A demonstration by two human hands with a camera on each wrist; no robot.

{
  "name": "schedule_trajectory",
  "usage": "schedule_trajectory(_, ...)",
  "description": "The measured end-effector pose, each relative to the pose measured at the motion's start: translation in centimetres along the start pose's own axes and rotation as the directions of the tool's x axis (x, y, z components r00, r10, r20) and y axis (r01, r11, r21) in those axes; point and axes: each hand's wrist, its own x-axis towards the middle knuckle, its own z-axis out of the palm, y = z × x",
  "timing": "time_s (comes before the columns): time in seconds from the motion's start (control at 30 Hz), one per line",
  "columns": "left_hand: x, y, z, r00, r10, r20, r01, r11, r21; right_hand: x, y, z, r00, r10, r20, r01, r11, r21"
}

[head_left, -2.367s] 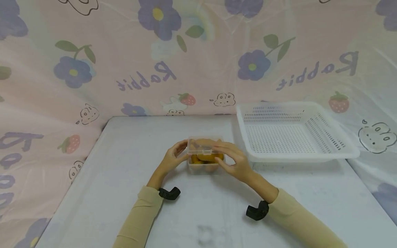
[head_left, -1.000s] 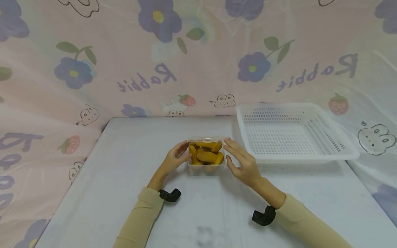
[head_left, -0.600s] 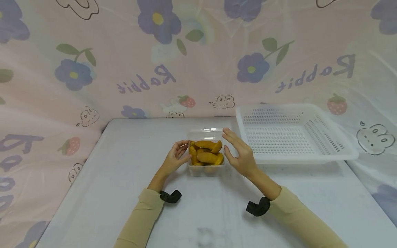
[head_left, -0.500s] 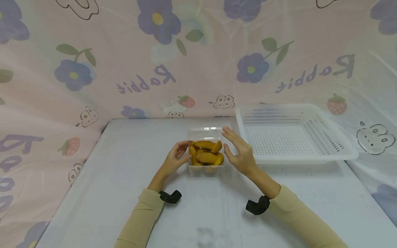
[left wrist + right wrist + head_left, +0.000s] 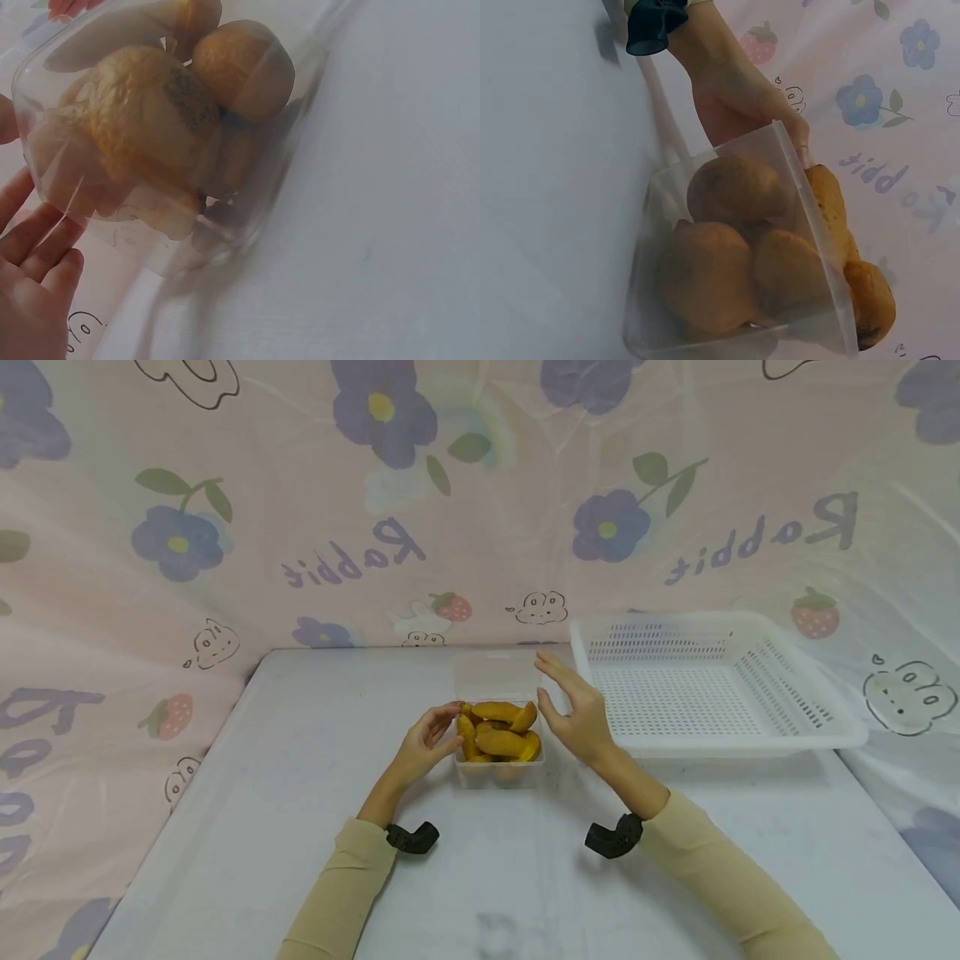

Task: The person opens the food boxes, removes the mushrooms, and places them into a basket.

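Note:
A clear plastic box (image 5: 480,776) stands on the table, its hinged lid (image 5: 491,677) swung up and back. Inside are several plump, curved yellow-brown fruits like small bananas (image 5: 501,742), heaped to the rim. My left hand (image 5: 417,750) holds the box's left side, fingers towards the back and thumb near the front corner. In the left wrist view its fingers (image 5: 60,232) lie against the clear wall. My right hand (image 5: 583,718) is raised at the right edge of the lid, fingers extended; whether the fingertips touch it I cannot tell.
A white perforated basket (image 5: 750,741) sits at the back right, close behind my right hand. The white table (image 5: 300,827) ends at a printed cloth backdrop (image 5: 487,527). Black wrist cameras (image 5: 615,837) project from both wrists.
The lid has gone from covering the box to tilted back behind it, exposing the fruits. My right hand has drawn right, then moved away from me. My left hand has stayed at the box.

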Motion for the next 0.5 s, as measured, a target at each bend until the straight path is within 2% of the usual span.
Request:
schedule_trajectory(0.23,0.0,0.1,0.0,1.0,0.011,0.001,-0.011,1.0,0.014,1.1,0.5,0.2,0.998,0.05,0.043,-0.049,0.999,-0.02)
schedule_trajectory(0.5,0.0,0.1,0.0,1.0,-0.01,0.008,0.01,1.0,0.009,1.8,1.5,0.9,0.989,0.123,0.082,-0.119,0.991,-0.056)
